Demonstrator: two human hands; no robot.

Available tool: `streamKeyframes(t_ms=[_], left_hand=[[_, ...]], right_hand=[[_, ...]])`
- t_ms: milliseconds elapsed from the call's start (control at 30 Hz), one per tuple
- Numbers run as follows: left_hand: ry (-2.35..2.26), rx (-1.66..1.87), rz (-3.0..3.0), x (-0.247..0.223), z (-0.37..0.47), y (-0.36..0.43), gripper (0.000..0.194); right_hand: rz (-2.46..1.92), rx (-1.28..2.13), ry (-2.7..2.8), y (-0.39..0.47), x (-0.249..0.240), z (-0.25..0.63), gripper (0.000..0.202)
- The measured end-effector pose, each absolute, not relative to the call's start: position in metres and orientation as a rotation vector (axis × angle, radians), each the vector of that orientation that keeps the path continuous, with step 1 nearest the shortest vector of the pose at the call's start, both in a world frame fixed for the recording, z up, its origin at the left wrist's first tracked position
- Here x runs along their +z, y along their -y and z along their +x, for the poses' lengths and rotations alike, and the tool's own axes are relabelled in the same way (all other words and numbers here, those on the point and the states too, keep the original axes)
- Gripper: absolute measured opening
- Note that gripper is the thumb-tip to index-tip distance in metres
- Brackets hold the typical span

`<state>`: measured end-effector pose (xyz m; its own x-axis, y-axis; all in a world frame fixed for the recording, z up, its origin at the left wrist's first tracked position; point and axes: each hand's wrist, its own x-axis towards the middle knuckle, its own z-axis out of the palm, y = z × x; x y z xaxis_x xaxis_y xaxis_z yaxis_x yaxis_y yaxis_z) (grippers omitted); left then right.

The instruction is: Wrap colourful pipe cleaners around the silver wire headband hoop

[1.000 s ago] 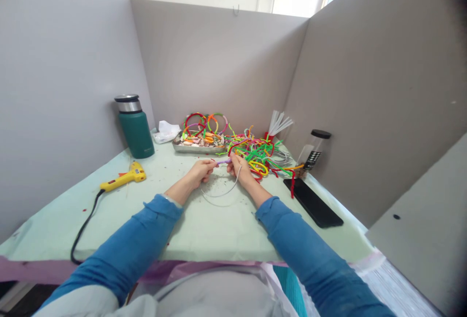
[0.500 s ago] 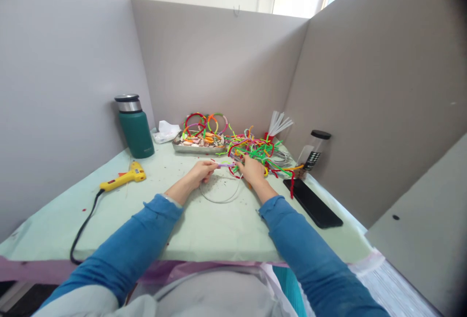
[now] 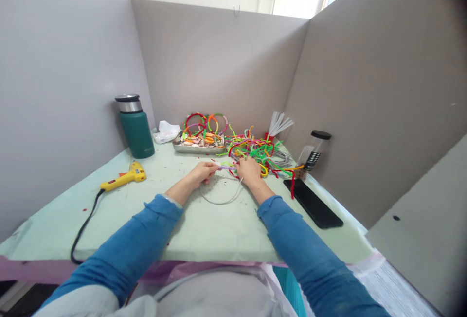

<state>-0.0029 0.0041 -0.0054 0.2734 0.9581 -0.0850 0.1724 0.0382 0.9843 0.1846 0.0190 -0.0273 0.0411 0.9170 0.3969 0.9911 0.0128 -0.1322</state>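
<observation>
Between my hands runs a thin pale wire hoop [image 3: 220, 203], its bare lower curve hanging toward me over the table. A short purple fuzzy wrap, like pipe cleaner [image 3: 226, 167], covers the far side of the hoop. My left hand [image 3: 204, 173] pinches the hoop at the wrap's left end. At its right end my right hand [image 3: 249, 171] has its fingers closed on the wrap, the fingertips partly hidden. Just beyond my right hand lies a tangled heap of coloured pipe cleaners [image 3: 255, 146].
A metal tray [image 3: 199, 150] of shells stands at the back, finished-looking coloured hoops [image 3: 218, 115] behind it. On the left are a yellow glue gun [image 3: 126, 177] and a green bottle [image 3: 135, 129]. A black phone [image 3: 314, 204], a clear jar [image 3: 315, 149] and glue sticks [image 3: 279, 124] are on the right.
My right hand has turned and shifted slightly left and toward me along the wrap. My left hand stays nearly still, holding the hoop.
</observation>
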Motion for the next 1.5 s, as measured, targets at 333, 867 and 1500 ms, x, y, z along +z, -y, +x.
streamKeyframes(t_ms=[333, 867, 1500], left_hand=[[-1.151, 0.871, 1.405, -0.006, -0.003, -0.004, 0.021], [-1.145, 0.851, 1.434, -0.007, -0.003, -0.004, 0.024], [-1.042, 0.685, 1.652, -0.004, -0.002, 0.002, 0.041]], right_hand=[[-1.927, -0.116, 1.795, -0.024, -0.031, 0.188, 0.029], [-0.792, 1.494, 0.977, -0.032, -0.023, 0.189, 0.03], [-0.872, 1.337, 1.459, -0.024, -0.038, 0.175, 0.037]])
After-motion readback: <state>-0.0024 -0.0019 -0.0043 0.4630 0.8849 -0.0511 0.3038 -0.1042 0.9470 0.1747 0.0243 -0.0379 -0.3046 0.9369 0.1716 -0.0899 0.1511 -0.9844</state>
